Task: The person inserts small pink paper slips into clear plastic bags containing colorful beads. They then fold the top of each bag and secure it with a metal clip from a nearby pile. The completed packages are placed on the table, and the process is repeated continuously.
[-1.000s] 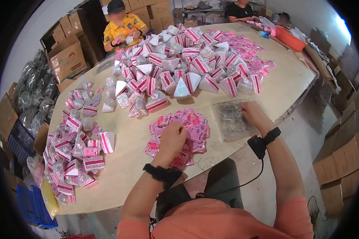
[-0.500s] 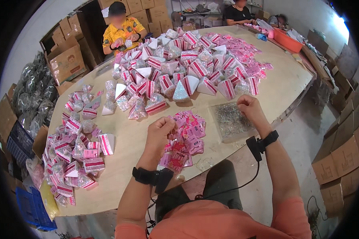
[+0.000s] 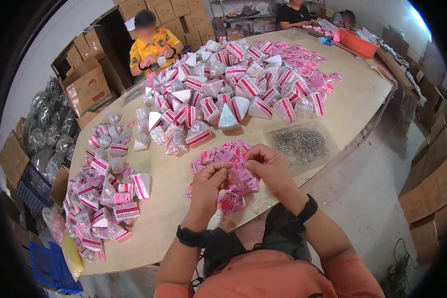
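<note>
Over a pile of pink printed cards (image 3: 229, 202), my left hand (image 3: 208, 186) is closed in a pinch, thumb against fingertips. Close to its right, my right hand (image 3: 270, 171) also pinches at the fingertips. Whatever sits between the fingers of either hand is too small to make out. The fingertips of both hands nearly meet above the cards. Just beyond my right hand lies a shallow clear tray (image 3: 334, 142) holding many thin metal pieces (image 3: 300, 143), like small pins or hooks.
A large heap of pink-and-white cake-slice-shaped boxes (image 3: 248, 85) fills the table's middle, loose pink cards (image 3: 303, 62) behind it. A smaller heap (image 3: 99, 191) lies left. Across the table a person in yellow (image 3: 159, 44) works. A red basin (image 3: 356, 44) stands far right.
My right hand has moved left from the tray to beside my left hand, above the cards. My left hand stays over the pile, still pinching. The view has shifted slightly.
</note>
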Demonstrator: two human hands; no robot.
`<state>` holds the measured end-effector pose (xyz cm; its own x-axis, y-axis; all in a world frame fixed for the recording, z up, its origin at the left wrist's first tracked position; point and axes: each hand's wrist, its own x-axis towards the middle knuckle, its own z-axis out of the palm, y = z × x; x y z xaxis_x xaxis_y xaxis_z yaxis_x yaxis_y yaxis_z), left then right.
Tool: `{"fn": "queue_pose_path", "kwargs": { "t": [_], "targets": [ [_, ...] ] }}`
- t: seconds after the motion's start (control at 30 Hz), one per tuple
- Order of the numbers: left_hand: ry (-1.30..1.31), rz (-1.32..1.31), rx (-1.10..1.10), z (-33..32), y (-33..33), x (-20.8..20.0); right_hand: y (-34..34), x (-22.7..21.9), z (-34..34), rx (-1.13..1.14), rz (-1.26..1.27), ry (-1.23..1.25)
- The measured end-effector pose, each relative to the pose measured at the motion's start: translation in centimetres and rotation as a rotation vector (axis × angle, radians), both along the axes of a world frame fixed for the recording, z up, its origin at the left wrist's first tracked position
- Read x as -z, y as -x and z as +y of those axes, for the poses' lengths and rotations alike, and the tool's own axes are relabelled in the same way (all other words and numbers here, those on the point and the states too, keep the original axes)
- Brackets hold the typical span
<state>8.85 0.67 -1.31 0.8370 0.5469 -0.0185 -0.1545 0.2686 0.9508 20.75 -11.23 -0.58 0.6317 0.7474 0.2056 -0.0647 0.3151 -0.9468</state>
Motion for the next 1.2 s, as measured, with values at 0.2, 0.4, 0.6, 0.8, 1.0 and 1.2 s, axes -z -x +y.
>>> {"fn": "queue_pose_path", "kwargs": {
  "t": [0.2, 0.4, 0.6, 0.8, 1.0, 1.2],
  "targets": [
    [-0.186, 0.008, -0.002, -1.2, 0.5, -0.5, 0.9, 1.1, 0.4, 0.034, -0.085, 0.032],
    [-0.339, 0.046, 0.006, -1.9, 0.6, -0.5, 1.4, 2.0, 0.6, -0.049, 0.067, -0.044],
    [-0.554, 0.084, -0.031, -2.0, 1.1, -0.9, 1.4, 2.4, 0.5, -0.140, 0.353, -0.106],
    [-0.712, 0.122, -0.111, -2.0, 1.4, -1.3, 1.9, 1.5, 0.1, -0.208, 0.411, -0.088],
    [-0.854, 0.074, -0.194, -1.5, 1.6, -1.2, 2.0, 1.7, 0.2, -0.233, 0.307, -0.112],
    [-0.870, 0.082, -0.259, -2.0, 2.0, -2.4, 1.7, 2.0, 0.3, -0.158, 0.193, -0.084]
  ]
}}
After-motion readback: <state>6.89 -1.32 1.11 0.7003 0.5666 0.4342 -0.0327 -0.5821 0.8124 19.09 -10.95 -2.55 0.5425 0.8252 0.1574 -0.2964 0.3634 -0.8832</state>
